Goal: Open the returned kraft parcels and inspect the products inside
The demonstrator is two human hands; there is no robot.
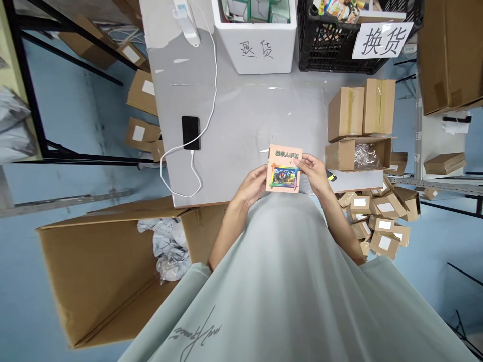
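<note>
Between my two hands is a small pink booklet (284, 185) with dark lettering above a colourful framed picture. It is held up at the table's near edge, right in front of my shirt. My left hand (253, 185) grips its left side, fingers partly behind it. At the right edge, my right hand (314, 172) pinches the booklet, with the thumb on its front. A yellow and black tool (331, 176), perhaps a box cutter, lies just beyond my right hand, partly hidden by it.
On the grey table (241, 110) are a phone (191, 132) with a white cable, a white bin (260, 50), a black crate (324, 50) and cardboard boxes (346, 113). A large open carton (94, 281) with crumpled packaging stands at lower left. Small parcels (385, 207) are piled at right.
</note>
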